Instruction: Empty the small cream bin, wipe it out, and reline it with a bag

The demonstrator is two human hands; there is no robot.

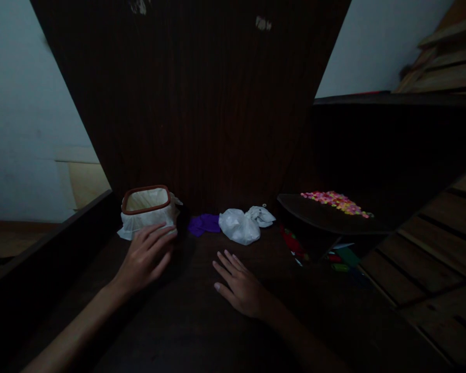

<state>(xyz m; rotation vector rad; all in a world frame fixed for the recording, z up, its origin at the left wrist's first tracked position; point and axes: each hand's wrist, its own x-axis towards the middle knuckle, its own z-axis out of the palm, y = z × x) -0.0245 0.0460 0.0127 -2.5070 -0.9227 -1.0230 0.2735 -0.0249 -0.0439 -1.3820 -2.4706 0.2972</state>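
The bin [145, 211], brown-rimmed, stands upright and open, draped in a whitish liner [137, 220]. Apart from it, rightward, lies the bag [238, 227], white, rounded and crumpled.

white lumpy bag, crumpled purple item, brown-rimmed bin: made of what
White lumpy bag: likely thin, faintly shiny plastic, given translucent wrinkles. Crumpled purple item: probably matte fabric, from soft folds. Brown-rimmed bin: evenly coloured rim, perhaps smooth plastic; draped pale liner, likely plastic film.

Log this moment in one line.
left hand: open, at brown-rimmed white-lined bin, contact unclear | right hand: open, nearest bunched white plastic bag | crumpled purple item: between bin and bag
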